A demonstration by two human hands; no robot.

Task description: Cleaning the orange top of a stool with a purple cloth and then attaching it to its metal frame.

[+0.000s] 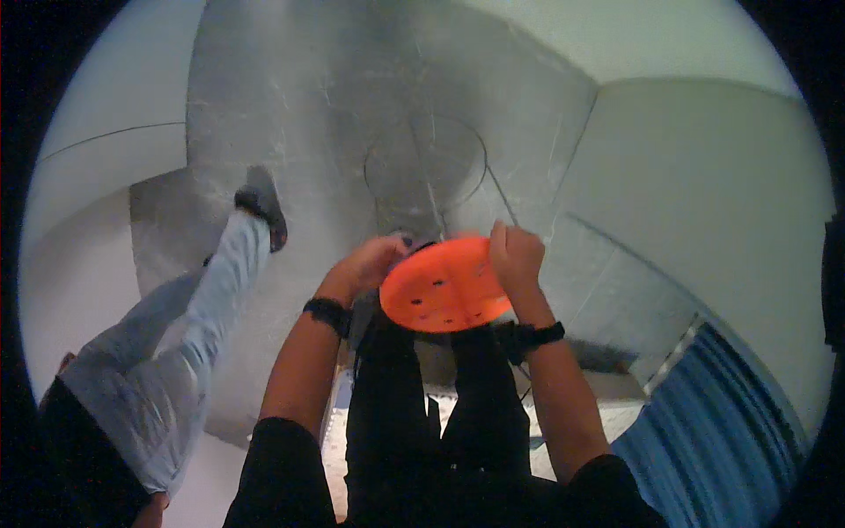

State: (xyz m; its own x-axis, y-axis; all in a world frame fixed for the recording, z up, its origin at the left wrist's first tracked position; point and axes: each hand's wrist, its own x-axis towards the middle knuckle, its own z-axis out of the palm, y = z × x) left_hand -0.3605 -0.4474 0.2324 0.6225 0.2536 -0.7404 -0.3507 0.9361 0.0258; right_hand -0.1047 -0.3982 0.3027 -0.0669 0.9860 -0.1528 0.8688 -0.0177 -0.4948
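A bright orange disc (447, 287) with several small dark marks is held out in front of me. My right hand (518, 257) is closed around its right edge, thumb upward. At its upper left edge, my left hand (373, 261) grips the rim, with the fingertips partly hidden. A small dark item (416, 247) shows by my left fingertips, too blurred to name. Dark bands (329, 317) circle both of my wrists. My legs in black trousers (389, 389) are below the disc.
Another person in light blue jeans (228, 284) stands at the left, one dark shoe (264, 201) on the grey floor (317, 119). A thin circular line (486, 155) marks the floor ahead. Pale walls (700, 171) rise around; a blue striped cloth (706, 429) is at lower right.
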